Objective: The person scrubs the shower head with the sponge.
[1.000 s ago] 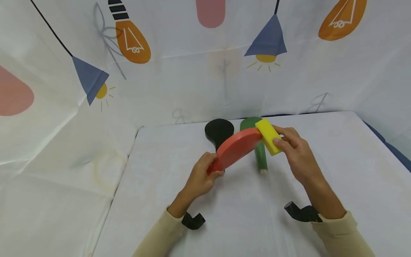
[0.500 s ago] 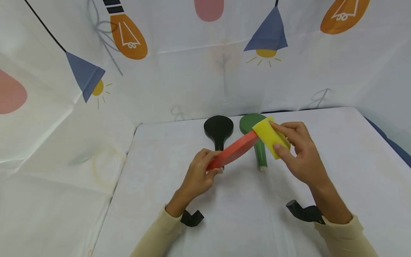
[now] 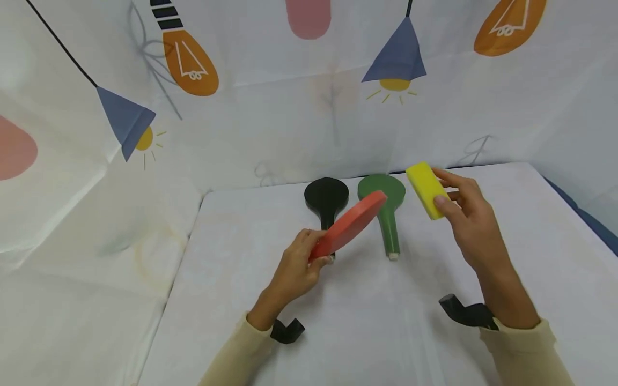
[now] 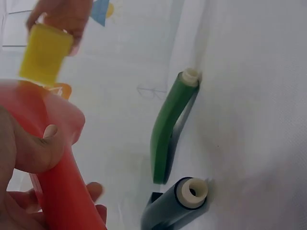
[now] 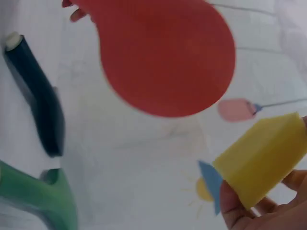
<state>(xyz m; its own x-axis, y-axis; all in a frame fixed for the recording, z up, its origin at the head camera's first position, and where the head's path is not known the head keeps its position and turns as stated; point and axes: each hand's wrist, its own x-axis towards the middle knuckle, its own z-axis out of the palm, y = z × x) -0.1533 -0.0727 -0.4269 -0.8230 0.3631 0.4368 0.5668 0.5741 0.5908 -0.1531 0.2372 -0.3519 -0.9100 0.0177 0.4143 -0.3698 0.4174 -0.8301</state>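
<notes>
My left hand (image 3: 298,264) grips a red paddle (image 3: 351,222) by its handle, its round head tilted up and to the right above the table. In the right wrist view the paddle's flat red face (image 5: 168,57) shows broadly. My right hand (image 3: 470,220) pinches a yellow sponge (image 3: 427,190) between thumb and fingers, held apart from the paddle's rim. Behind them a black paddle (image 3: 326,196) and a green paddle (image 3: 384,198) lie side by side on the table, handles toward me. The red paddle partly covers the black one's handle.
The paddles lie on a white-covered table (image 3: 232,300). A white cloth (image 3: 270,107) printed with lamps and bulbs hangs behind the table and along its left. Black curved pieces (image 3: 468,313) are worn at both wrists.
My right hand has drawn the yellow sponge off the red paddle's rim, up and to the right. The red paddle has turned more edge-on, still in my left hand.
</notes>
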